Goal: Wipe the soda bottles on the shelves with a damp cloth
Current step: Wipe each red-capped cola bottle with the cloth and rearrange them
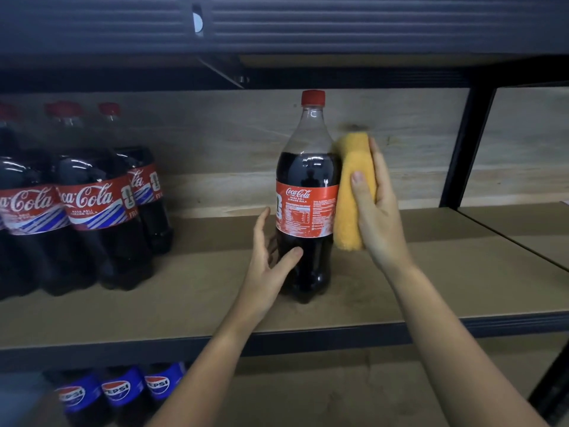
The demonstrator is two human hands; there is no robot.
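Observation:
A large Coca-Cola bottle (pixel 306 195) with a red cap and red label stands upright near the middle of the brown shelf board (pixel 431 291). My left hand (pixel 268 257) holds its lower part, thumb across the front and fingers round the left side. My right hand (pixel 377 208) grips a folded yellow cloth (pixel 351 192) and presses it flat against the bottle's right side, from the shoulder down past the label.
Several more Coca-Cola bottles (pixel 89 211) stand in a group at the left of the same shelf. Pepsi bottles (pixel 120 392) show on the shelf below at lower left. A dark upright post (pixel 468 143) rises at the right, and a dark upper shelf edge (pixel 308 23) hangs overhead.

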